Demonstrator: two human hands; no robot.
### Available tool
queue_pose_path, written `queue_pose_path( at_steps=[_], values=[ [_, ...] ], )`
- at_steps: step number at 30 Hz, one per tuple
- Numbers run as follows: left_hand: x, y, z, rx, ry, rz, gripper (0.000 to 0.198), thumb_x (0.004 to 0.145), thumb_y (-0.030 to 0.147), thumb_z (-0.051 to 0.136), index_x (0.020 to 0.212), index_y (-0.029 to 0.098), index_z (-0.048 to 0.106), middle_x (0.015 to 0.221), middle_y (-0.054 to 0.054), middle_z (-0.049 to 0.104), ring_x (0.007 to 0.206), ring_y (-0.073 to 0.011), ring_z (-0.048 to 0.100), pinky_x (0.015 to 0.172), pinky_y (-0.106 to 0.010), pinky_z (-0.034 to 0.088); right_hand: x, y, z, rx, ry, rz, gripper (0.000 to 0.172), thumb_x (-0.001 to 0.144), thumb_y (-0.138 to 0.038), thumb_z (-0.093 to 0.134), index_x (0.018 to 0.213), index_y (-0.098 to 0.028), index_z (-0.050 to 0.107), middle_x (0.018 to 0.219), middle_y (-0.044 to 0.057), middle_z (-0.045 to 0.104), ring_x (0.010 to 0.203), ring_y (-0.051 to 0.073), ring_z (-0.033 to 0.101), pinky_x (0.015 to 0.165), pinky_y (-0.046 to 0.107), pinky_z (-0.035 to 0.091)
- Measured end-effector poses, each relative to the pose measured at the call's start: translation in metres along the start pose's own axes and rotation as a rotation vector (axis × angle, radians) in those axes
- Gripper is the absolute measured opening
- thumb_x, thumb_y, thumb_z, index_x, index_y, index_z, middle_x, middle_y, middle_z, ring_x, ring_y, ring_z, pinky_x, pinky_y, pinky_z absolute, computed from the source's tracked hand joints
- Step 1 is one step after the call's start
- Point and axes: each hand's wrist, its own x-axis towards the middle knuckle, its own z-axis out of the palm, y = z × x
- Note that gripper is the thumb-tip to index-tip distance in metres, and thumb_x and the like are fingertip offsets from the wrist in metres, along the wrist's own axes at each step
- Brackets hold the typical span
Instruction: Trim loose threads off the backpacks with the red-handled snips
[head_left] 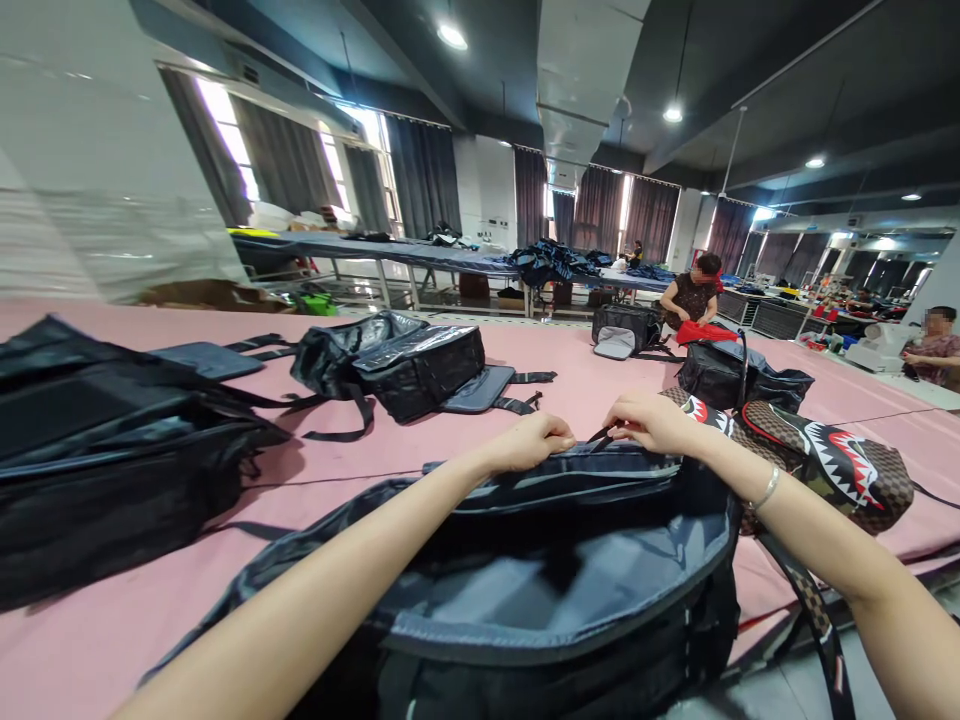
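Left hand point(534, 441), right hand point(651, 420) pinching black backpack point(570, 590) top edge

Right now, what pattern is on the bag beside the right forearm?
The bag is brown checkerboard with a shark-mouth print; head view.

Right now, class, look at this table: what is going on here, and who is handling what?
A person leans over a pink table with both arms stretched out. The left hand is closed on the far rim of an open bag, and the right hand pinches a black tab on that rim. A shark bag lies just to the right, and other black bags lie to the left. Across the table, a seated person handles something red.
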Motion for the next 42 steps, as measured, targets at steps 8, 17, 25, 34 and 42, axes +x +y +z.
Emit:
queue_pose_path(
  at_steps=[8, 17, 25, 34, 42],
  values=[
    [0.000, 0.001, 0.003, -0.043, -0.028, 0.018, 0.028, 0.071, 0.039, 0.043, 0.061, 0.015, 0.054, 0.059, 0.001, 0.049, 0.060, -0.0136, 0.042, 0.057, -0.025, 0.031, 0.004, 0.005, 0.026, 0.316, 0.035, 0.103, 0.010, 0.085, -0.022, 0.054, 0.092, -0.016, 0.059, 0.088, 0.004, 0.063, 0.081, 0.015, 0.058, 0.073, 0.026, 0.044],
    [-0.005, 0.005, 0.000, -0.110, -0.041, 0.031, 0.023, 0.069, 0.036, 0.044, 0.057, 0.017, 0.045, 0.056, 0.003, 0.039, 0.058, -0.0120, 0.036, 0.055, -0.025, 0.027, 0.004, -0.002, 0.031, -0.015, 0.113, -0.039, 0.018, 0.090, -0.027, 0.045, 0.099, -0.017, 0.055, 0.089, 0.007, 0.061, 0.081, 0.017, 0.055, 0.068, 0.027, 0.042],
    [-0.005, -0.002, 0.003, -0.164, -0.002, 0.055, 0.016, 0.071, 0.030, 0.042, 0.076, 0.016, 0.050, 0.070, 0.000, 0.050, 0.067, -0.0146, 0.045, 0.062, -0.026, 0.036, 0.006, -0.002, 0.034, -0.189, 0.080, -0.110, 0.025, 0.093, -0.030, 0.037, 0.105, -0.015, 0.053, 0.088, 0.009, 0.061, 0.079, 0.018, 0.055, 0.067, 0.027, 0.043],
    [-0.020, 0.003, 0.008, -0.158, 0.011, 0.066, 0.005, 0.077, 0.021, 0.045, 0.077, 0.017, 0.048, 0.072, 0.001, 0.051, 0.069, -0.0135, 0.047, 0.064, -0.025, 0.038, -0.001, -0.010, 0.033, -0.141, 0.019, -0.085, 0.024, 0.093, -0.029, 0.036, 0.103, -0.017, 0.054, 0.087, 0.008, 0.059, 0.076, 0.017, 0.056, 0.064, 0.027, 0.044],
    [-0.020, -0.005, 0.006, -0.169, -0.096, 0.121, 0.021, 0.067, 0.006, 0.049, 0.085, 0.016, 0.046, 0.082, 0.001, 0.052, 0.077, -0.0141, 0.052, 0.073, -0.028, 0.043, -0.012, 0.025, 0.055, -0.206, 0.166, -0.304, 0.030, 0.089, -0.040, 0.041, 0.116, -0.031, 0.049, 0.091, 0.016, 0.063, 0.072, 0.019, 0.062, 0.057, 0.029, 0.047]
  ],
)
